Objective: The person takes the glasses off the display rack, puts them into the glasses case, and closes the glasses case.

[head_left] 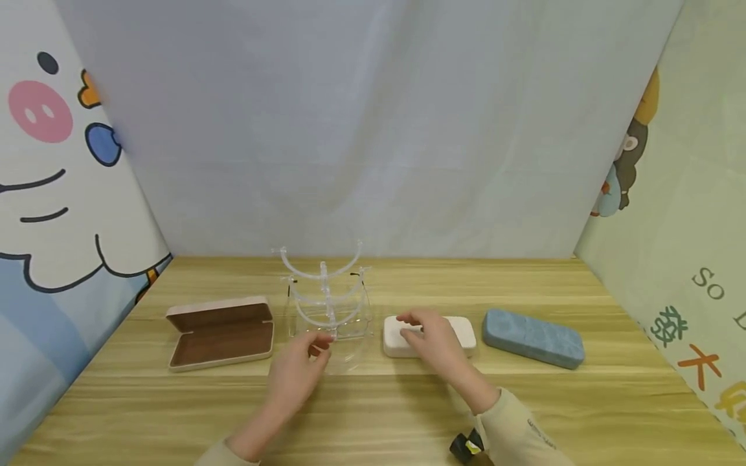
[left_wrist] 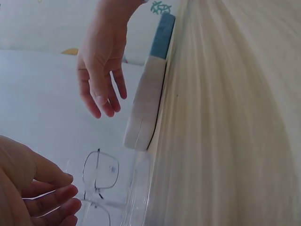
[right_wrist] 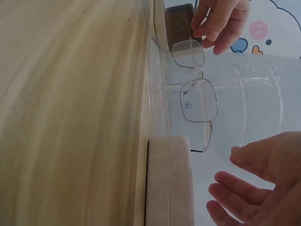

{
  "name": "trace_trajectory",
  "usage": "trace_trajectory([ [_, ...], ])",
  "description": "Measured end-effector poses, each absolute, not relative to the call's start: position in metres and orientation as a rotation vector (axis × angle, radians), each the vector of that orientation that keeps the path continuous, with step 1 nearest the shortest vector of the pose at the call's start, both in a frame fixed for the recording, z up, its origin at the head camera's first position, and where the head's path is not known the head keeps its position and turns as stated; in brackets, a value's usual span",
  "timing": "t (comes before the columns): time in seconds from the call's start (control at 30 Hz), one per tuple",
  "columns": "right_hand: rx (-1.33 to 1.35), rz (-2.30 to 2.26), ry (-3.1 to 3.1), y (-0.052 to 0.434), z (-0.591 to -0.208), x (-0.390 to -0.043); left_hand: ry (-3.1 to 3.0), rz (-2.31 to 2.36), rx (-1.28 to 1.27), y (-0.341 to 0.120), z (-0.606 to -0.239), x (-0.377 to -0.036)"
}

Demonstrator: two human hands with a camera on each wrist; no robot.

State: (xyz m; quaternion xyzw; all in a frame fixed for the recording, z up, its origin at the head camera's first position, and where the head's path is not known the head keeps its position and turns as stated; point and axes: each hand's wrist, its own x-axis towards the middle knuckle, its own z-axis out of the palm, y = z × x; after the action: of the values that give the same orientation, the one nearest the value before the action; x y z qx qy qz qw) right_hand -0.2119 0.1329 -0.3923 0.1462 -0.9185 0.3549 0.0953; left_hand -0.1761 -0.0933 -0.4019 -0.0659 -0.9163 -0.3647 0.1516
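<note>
A clear display stand (head_left: pixel 326 299) with several curved arms stands left of centre. Thin-framed glasses (right_wrist: pixel 199 100) with large squarish lenses sit on its lowest arm. My left hand (head_left: pixel 298 367) is at the stand's front, its loosely bent fingers beside the glasses and holding nothing. To the right lies a closed white glasses case (head_left: pixel 462 331). Over that case hovers my right hand (head_left: pixel 434 343), thumb and fingers spread apart with nothing between them; in the right wrist view the fingers (right_wrist: pixel 235 186) show above the case.
An open glasses case (head_left: pixel 224 343) with a brown lining lies on the left of the wooden table (head_left: pixel 361 414). A closed blue case (head_left: pixel 533 338) is on the right. Behind the table hangs a pale curtain (head_left: pixel 373 129), with printed cloths on both sides.
</note>
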Motion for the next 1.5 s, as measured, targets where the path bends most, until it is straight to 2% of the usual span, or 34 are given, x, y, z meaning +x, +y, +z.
trace_trajectory([
  [0.37, 0.575, 0.994, -2.733, 0.105, -0.396, -0.226, -2.617, -1.009, -0.054, -0.131, -0.39, -0.189],
  [0.67, 0.638, 0.915, -2.79, 0.092, -0.399, -0.235, -2.714, -0.998, -0.061, -0.141, -0.401, -0.198],
  [1.1, 0.571, 0.94, -2.779, 0.086, -0.397, -0.235, -2.73, -1.057, -0.068, -0.149, -0.404, -0.2],
  [1.5, 0.522, 1.146, -2.704, 0.095, -0.379, -0.226, -2.715, -1.171, -0.121, -0.154, -0.381, -0.19],
])
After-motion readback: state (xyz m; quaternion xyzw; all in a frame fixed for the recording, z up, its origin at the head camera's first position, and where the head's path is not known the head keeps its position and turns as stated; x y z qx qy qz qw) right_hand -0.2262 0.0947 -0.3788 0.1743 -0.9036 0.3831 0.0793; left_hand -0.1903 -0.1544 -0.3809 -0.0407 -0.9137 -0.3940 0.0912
